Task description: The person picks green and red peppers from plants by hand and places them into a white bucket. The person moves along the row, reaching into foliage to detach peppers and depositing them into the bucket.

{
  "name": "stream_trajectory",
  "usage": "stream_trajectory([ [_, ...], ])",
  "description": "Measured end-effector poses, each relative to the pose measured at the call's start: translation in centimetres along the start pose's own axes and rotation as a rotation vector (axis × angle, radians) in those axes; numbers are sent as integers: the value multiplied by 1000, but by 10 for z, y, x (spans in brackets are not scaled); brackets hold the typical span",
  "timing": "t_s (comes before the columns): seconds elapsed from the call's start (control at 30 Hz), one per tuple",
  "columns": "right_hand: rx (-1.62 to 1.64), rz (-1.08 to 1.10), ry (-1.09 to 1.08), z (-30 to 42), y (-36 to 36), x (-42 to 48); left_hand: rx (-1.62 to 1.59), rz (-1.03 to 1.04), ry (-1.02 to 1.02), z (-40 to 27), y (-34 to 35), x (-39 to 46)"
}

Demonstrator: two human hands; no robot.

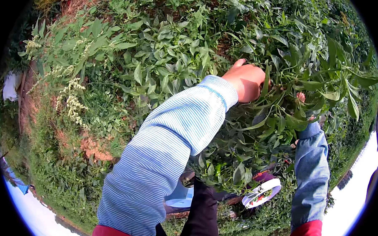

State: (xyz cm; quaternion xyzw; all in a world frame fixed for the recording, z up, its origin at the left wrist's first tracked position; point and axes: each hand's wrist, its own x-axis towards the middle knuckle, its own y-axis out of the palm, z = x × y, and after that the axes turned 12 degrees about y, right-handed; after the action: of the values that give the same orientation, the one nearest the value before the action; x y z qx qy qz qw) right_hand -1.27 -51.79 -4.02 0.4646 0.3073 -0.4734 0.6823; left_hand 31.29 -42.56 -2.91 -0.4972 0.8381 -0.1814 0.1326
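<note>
My left hand [247, 81], in a blue striped sleeve cuff, reaches into a leafy pepper-like plant [280, 117]. Its back faces the camera and leaves cover its fingertips, so what it grips does not show. My right hand [300, 97] is mostly hidden behind the same plant's stems and leaves; only bits of its fingers show above the other cuff. Below the hands, near my dark-trousered legs, a white-rimmed bucket [278, 184] leans at a tilt, with small red and green pieces inside.
Dense green plants surround me. A light blue plastic container [182, 196] stands by my legs. A weed with pale flower clusters [72, 100] rises at left, near bare reddish soil [94, 149]. A white bag-like object [11, 85] lies at the far left edge.
</note>
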Motion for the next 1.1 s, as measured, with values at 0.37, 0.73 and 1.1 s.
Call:
stream_trajectory([
  [0.37,-258,39,70,23,100,34,-574,-219,7,15,-5,-9],
  [0.73,-104,-61,-428,0,153,-12,-1517,-579,-481,16,-24,-29],
  [1.1,-88,-74,-356,-60,150,-79,-1412,-821,-697,13,-23,-8],
])
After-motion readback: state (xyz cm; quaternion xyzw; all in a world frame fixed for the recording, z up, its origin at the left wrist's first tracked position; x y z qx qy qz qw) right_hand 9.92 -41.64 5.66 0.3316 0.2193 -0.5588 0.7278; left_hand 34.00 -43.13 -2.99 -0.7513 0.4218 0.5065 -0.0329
